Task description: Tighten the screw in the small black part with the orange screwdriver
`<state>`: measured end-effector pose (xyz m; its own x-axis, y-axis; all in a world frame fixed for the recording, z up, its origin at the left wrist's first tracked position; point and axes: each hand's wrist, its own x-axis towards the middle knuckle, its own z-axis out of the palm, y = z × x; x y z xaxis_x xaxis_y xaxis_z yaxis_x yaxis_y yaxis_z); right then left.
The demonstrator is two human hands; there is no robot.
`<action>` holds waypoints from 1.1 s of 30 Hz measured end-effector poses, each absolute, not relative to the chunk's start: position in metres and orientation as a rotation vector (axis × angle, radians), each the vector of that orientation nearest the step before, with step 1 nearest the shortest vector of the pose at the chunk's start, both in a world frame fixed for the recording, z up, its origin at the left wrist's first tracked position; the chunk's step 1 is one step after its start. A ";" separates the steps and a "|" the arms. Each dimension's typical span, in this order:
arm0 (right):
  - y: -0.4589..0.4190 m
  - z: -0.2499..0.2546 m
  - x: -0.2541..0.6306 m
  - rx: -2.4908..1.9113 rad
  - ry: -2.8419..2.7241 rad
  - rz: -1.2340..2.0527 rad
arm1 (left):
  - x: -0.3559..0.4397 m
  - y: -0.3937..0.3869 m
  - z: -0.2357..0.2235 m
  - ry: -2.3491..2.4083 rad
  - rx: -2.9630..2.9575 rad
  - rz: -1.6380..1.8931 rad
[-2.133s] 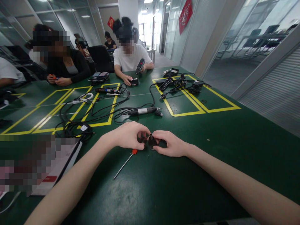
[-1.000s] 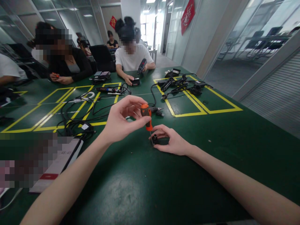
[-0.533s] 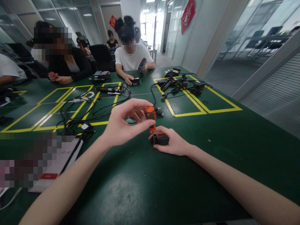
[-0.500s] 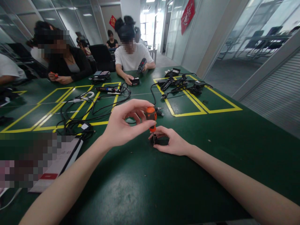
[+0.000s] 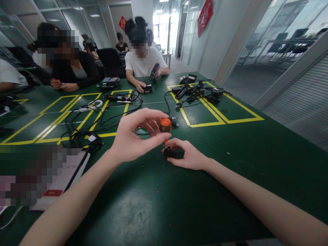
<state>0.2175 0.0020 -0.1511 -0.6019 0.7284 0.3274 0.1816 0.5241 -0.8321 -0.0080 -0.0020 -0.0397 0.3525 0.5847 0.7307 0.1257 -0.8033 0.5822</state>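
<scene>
Left hand [image 5: 139, 136] fingers pinch the handle of an orange-and-black screwdriver [image 5: 165, 126], nearly upright above the small black part [image 5: 168, 152]; tip contact cannot be determined. Right hand [image 5: 189, 155] thumb and fingers hold the black part on the green table [image 5: 153, 215]. Left of the black part: tangled cables [image 5: 79, 140]. Beyond it: a white-shirted co-worker [image 5: 142, 65] holding a dark tool [image 5: 154, 71].

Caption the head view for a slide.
Left hand holds an orange-handled screwdriver tip-down at a small dark part held by the right hand.
</scene>
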 end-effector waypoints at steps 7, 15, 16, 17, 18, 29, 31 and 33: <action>0.002 -0.150 0.217 -0.731 -2.089 1.027 | -0.009 -0.002 -0.039 0.600 2.164 1.492; 0.002 -0.150 0.217 -0.727 -2.100 1.012 | -0.007 -0.001 -0.043 0.593 2.188 1.450; 0.002 -0.150 0.217 -0.725 -2.102 1.009 | -0.007 -0.001 -0.043 0.584 2.206 1.448; 0.002 -0.149 0.217 -0.723 -2.104 1.008 | -0.007 -0.001 -0.043 0.578 2.221 1.444; 0.002 -0.149 0.218 -0.720 -2.106 1.005 | -0.007 -0.002 -0.042 0.572 2.233 1.438; -0.004 -0.135 0.208 -0.567 -1.850 0.585 | 0.002 -0.006 -0.048 0.629 2.150 1.419; -0.010 -0.124 0.204 -0.608 -1.782 0.547 | 0.003 -0.006 -0.050 0.621 2.146 1.418; -0.016 -0.113 0.200 -0.613 -1.761 0.540 | 0.005 -0.006 -0.051 0.606 2.155 1.420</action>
<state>0.1999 -0.0162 -0.1126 -0.2259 0.6498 0.7258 0.1308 0.7585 -0.6384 0.0046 -0.0065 -0.0511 0.3615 0.6023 0.7117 0.0974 -0.7835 0.6137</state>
